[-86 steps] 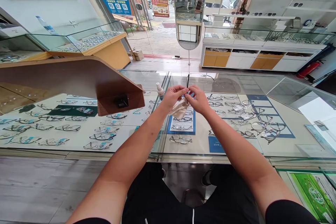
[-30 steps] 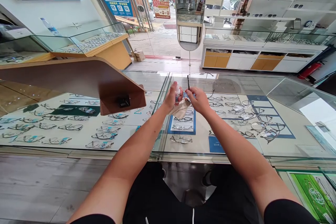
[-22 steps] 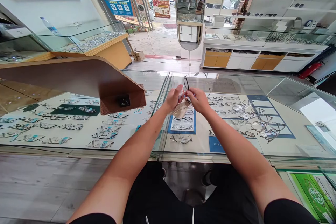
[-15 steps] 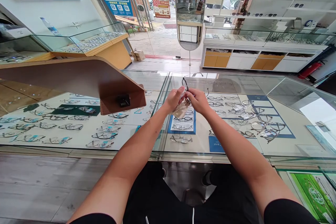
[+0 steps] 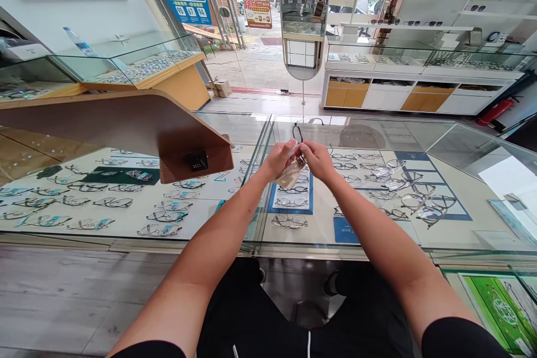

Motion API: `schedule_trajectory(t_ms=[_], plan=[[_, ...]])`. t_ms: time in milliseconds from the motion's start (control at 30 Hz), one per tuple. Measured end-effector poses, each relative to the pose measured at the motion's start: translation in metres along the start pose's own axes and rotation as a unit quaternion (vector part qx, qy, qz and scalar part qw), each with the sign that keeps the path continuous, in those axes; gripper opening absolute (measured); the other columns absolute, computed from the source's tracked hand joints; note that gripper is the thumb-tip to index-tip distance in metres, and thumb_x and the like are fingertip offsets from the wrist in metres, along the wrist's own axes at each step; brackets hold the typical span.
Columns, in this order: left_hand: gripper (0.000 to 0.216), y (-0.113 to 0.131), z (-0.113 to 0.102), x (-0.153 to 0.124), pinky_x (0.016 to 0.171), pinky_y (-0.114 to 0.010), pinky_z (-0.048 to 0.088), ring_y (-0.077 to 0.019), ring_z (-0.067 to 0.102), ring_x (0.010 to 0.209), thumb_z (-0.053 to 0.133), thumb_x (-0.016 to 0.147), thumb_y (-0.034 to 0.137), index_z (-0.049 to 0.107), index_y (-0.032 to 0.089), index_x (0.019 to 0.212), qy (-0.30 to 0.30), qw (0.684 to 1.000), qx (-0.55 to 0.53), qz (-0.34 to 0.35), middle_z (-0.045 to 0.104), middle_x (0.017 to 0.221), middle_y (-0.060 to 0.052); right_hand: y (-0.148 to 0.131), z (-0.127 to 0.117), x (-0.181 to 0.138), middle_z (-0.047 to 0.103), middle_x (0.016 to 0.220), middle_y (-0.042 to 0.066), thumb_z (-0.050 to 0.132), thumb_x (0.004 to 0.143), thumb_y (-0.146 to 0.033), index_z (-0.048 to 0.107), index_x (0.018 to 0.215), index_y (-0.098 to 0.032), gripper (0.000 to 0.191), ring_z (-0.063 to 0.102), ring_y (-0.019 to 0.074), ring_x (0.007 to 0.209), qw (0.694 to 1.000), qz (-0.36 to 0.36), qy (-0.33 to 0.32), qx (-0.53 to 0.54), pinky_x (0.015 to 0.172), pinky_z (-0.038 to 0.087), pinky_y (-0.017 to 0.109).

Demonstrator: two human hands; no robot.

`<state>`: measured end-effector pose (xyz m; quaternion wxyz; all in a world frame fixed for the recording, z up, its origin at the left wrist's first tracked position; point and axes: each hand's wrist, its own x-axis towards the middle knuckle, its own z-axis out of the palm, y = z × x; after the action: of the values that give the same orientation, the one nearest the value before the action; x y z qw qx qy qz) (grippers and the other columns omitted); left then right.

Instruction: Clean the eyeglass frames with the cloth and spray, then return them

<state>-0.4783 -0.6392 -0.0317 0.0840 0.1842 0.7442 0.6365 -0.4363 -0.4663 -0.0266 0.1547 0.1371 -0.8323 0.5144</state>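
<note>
Both hands meet above the glass counter. My left hand is closed round a small white spray bottle, of which only the top shows between the hands. A beige cloth hangs beneath that hand. My right hand pinches a pair of black-framed glasses, whose frame sticks up above the fingers right beside the bottle's top. The lenses are mostly hidden by the fingers.
Rows of spectacle frames lie on trays under the glass. A wooden shelf juts out at the left with a small black box beneath it. Further display cases and an open doorway stand behind.
The left hand picked the spray bottle up from the counter and brought it against the glasses. The glasses have tipped slightly in the right hand.
</note>
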Motion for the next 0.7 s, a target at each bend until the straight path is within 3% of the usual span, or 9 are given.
schedule_trajectory(t_ms=[133, 267, 700], plan=[[0.072, 0.0019, -0.0018, -0.0009, 0.055, -0.032, 0.026, -0.0133, 0.032, 0.054, 0.056, 0.093, 0.085, 0.043, 0.023, 0.059, -0.035, 0.998, 0.037, 0.03, 0.041, 0.054, 0.0, 0.0034, -0.0008, 0.0028, 0.075, 0.085, 0.003, 0.041, 0.109, -0.056, 0.066, 0.078, -0.025, 0.05, 0.066, 0.0221, 0.081, 0.998, 0.013, 0.019, 0.052, 0.084, 0.051, 0.036], [0.067, 0.0025, -0.0039, -0.0011, 0.057, -0.033, 0.022, -0.0134, 0.028, 0.056, 0.055, 0.096, 0.078, 0.039, 0.023, 0.062, -0.067, 0.991, 0.092, 0.068, 0.037, 0.057, 0.001, 0.0059, -0.0023, 0.0047, 0.07, 0.079, 0.003, 0.042, 0.109, -0.058, 0.065, 0.074, -0.025, 0.052, 0.064, 0.0215, 0.077, 0.997, 0.018, 0.038, 0.06, 0.083, 0.051, 0.037], [0.067, 0.0002, -0.0055, 0.0001, 0.059, -0.033, 0.022, -0.0143, 0.035, 0.056, 0.053, 0.101, 0.074, 0.041, 0.022, 0.061, -0.108, 0.981, 0.153, 0.057, 0.044, 0.057, -0.001, 0.0053, -0.0014, 0.0089, 0.072, 0.083, 0.006, 0.048, 0.103, -0.074, 0.07, 0.081, -0.024, 0.059, 0.065, 0.0212, 0.075, 0.987, 0.043, 0.049, 0.147, 0.078, 0.057, 0.037]])
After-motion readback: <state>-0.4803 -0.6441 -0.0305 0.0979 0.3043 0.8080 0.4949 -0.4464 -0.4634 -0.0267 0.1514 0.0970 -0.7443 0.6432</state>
